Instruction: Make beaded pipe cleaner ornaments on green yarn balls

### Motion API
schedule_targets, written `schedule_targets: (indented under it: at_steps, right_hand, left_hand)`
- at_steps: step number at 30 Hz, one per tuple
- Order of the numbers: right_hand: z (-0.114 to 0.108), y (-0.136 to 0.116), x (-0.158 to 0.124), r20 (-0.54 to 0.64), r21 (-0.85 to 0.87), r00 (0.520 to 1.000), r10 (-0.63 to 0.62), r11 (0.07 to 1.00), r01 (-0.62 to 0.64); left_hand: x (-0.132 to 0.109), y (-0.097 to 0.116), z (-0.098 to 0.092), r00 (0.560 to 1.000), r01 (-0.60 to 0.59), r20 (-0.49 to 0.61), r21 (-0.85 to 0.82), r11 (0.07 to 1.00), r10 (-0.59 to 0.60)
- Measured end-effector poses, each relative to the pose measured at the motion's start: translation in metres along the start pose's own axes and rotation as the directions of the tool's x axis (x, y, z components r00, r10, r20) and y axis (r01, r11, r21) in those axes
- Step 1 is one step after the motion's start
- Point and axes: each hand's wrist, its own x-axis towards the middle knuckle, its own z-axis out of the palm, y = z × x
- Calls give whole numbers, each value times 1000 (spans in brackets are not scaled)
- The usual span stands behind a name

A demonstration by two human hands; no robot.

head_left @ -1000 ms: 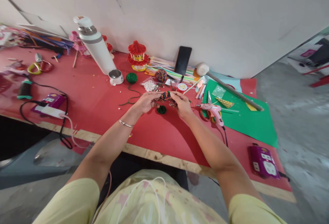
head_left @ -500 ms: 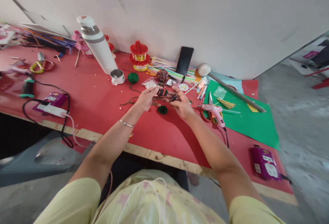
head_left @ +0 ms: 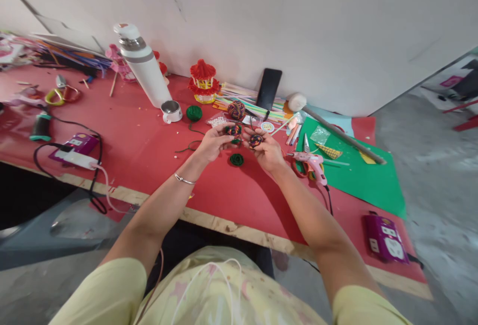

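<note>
Item, left hand point(head_left: 214, 144): fingers curled nearly closed, thumb and fingertips pinching a first multicoloured yarn piece point(head_left: 234, 130) above the table point(head_left: 220, 205). The edge grip presumably left its top exposed.

Item, right hand point(head_left: 269, 152): half open, palm partly turned up, a second multicoloured yarn piece point(head_left: 256, 140) resting against the fingers; how firmly it was gripped could not be told. The hands were near each other, probably so that both pieces could be viewed at once; whether the fingertips touched was unclear.

Item, green yarn coil point(head_left: 236, 160): on the table just below the hands, touched by neither.

Item, green yarn ball point(head_left: 194, 112), with loose strand, and multicoloured yarn ball point(head_left: 236, 110): beyond the hands, likely set there to free the working space.

Item, phone point(head_left: 269, 89): propped against the wall point(head_left: 321, 31), perhaps for easy viewing.

Item, pink glue gun point(head_left: 315, 163): right of the right hand, seemingly placed within reach.
</note>
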Motion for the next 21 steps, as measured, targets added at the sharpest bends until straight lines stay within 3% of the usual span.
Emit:
schedule_targets:
  at_steps: [21]
  right_hand:
    - [-5, 1, 5, -26, -15, 994, 105, 994, -105]
  left_hand:
    - [3, -2, -2, 999, -1, 36, -11, 1000, 1]
